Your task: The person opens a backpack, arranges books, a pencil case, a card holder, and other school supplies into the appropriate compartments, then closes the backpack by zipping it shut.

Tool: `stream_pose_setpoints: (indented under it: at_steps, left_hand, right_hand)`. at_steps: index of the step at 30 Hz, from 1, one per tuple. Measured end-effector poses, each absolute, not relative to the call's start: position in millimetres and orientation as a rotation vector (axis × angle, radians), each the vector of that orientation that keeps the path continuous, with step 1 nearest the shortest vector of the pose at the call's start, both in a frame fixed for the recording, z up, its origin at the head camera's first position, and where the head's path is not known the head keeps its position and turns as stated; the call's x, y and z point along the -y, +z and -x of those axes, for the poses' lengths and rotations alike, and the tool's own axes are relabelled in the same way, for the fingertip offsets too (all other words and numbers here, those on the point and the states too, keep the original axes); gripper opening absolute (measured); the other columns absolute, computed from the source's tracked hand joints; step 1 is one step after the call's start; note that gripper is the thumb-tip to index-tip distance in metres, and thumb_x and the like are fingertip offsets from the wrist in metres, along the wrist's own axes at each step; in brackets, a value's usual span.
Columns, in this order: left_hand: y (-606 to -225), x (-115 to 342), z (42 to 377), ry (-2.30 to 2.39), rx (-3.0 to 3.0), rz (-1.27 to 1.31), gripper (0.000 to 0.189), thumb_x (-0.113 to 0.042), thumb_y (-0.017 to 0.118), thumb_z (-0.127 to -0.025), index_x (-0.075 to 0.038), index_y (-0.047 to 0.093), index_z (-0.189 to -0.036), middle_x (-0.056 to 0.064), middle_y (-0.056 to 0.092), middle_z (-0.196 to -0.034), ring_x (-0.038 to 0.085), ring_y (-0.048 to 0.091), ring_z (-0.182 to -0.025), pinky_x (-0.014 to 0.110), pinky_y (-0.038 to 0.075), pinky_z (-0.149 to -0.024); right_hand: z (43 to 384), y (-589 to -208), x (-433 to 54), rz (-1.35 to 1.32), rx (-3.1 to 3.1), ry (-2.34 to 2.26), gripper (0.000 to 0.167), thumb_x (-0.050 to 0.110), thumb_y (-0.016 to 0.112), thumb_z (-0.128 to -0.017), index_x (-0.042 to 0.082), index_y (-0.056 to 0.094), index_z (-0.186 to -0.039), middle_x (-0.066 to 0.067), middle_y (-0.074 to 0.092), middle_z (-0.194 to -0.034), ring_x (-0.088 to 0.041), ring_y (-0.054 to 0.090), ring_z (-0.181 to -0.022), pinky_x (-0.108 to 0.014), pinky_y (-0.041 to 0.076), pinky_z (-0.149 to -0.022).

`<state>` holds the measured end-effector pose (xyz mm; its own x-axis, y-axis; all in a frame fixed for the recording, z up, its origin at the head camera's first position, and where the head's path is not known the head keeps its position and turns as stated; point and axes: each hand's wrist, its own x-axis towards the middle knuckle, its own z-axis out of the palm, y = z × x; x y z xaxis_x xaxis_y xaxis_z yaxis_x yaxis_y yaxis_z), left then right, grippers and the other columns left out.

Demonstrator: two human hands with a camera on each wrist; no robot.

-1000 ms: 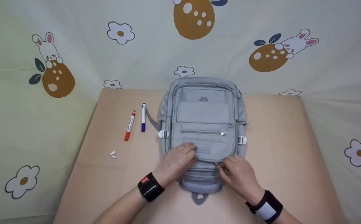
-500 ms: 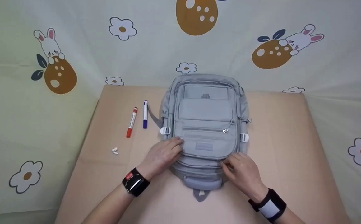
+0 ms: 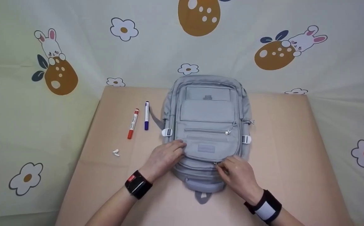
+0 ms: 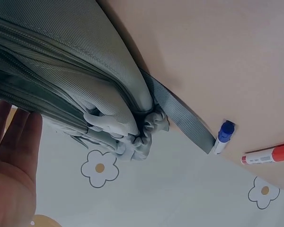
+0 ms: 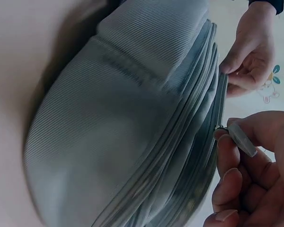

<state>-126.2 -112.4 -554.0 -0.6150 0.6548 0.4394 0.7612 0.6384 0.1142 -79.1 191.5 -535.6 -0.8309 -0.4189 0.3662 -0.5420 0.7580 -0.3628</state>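
A grey backpack (image 3: 207,110) lies flat, its carry handle (image 3: 205,185) toward the person. My right hand (image 3: 241,175) pinches a zipper pull (image 5: 241,139) between thumb and forefinger, on the curved zipper near the bag's handle end. On the other side, my left hand (image 3: 163,158) holds the edge of the front panel beside that zipper; the right wrist view shows its thumb (image 5: 236,56) against the edge and the fingers curled behind. Dark lining (image 4: 19,90) shows through a gap by the left fingers in the left wrist view.
Left of the backpack lie a red marker (image 3: 133,124), a blue marker (image 3: 146,116) and small white earbud-like pieces (image 3: 116,153). A grey strap (image 3: 155,117) sticks out toward the blue marker. Patterned cloth (image 3: 87,47) stands around the brown table surface (image 3: 279,150).
My right hand has drawn the zipper pull leftward along the curved zipper. My left hand has shifted left, off the bag's middle to its left edge, uncovering the small label. The view tilted slightly.
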Motion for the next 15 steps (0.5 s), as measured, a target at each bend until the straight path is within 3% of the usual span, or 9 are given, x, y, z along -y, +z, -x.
stream_pose_setpoints:
  at_steps: [11,15]
  left_hand:
    - [-552.5,108.6,123.4,-0.407,2.554,1.093,0.014,-0.011,0.07,-0.094,-0.015,0.069,-0.107,0.005,0.066,-0.131,0.021,0.059,-0.128,0.033,0.047,-0.105]
    - [-549.2,97.9,118.0,-0.442,2.539,1.109,0.021,-0.02,0.077,-0.09,-0.016,0.07,-0.11,0.003,0.068,-0.127,0.021,0.06,-0.124,0.036,0.046,-0.106]
  right_hand:
    - [87.2,-533.7,-163.1,-0.872,2.662,0.659,0.007,0.019,0.083,-0.084,0.018,0.075,-0.085,0.009,0.068,-0.08,-0.011,0.057,-0.074,-0.029,0.047,-0.065]
    - [87.2,-533.1,-164.5,-0.842,2.669,0.687,0.007,0.021,0.082,-0.085,0.02,0.075,-0.085,0.01,0.068,-0.08,-0.01,0.056,-0.074,-0.028,0.046,-0.065]
